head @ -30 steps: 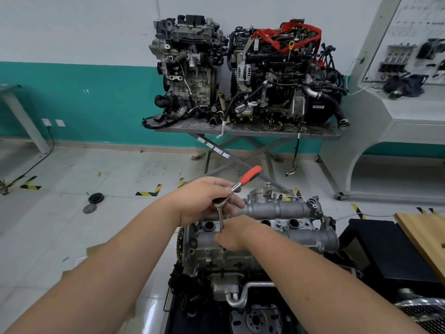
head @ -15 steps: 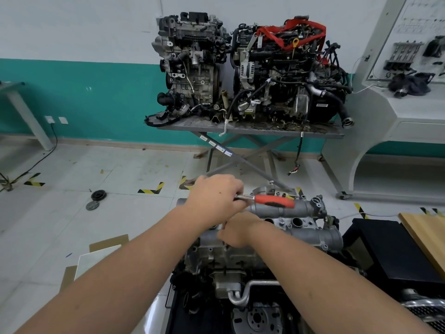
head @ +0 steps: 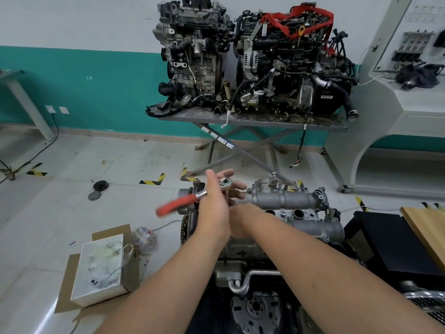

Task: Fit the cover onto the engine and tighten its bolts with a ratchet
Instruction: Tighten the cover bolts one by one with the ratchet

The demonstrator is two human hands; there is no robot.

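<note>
The silver cover (head: 289, 201) lies on top of the engine (head: 240, 259) in front of me, with small bolts along its edges. My left hand (head: 214, 210) grips the ratchet (head: 225, 183) near its metal head, above the cover's left end. The ratchet's red handle (head: 175, 206) points left and slightly down, blurred by motion. My right hand (head: 240, 224) sits just behind and below the left hand, over the cover's left end. Most of it is hidden, so what it holds does not show.
Two more engines stand on a scissor-leg metal table (head: 252, 121) ahead. A white box on cardboard (head: 101, 268) and a plastic bag (head: 144, 237) lie on the floor to the left. A black crate (head: 390, 239) and a wooden board (head: 428, 227) stand at right.
The ratchet handle has swung round from pointing up-right, through right, to pointing left. My left hand has turned with it and its fingers have spread more.
</note>
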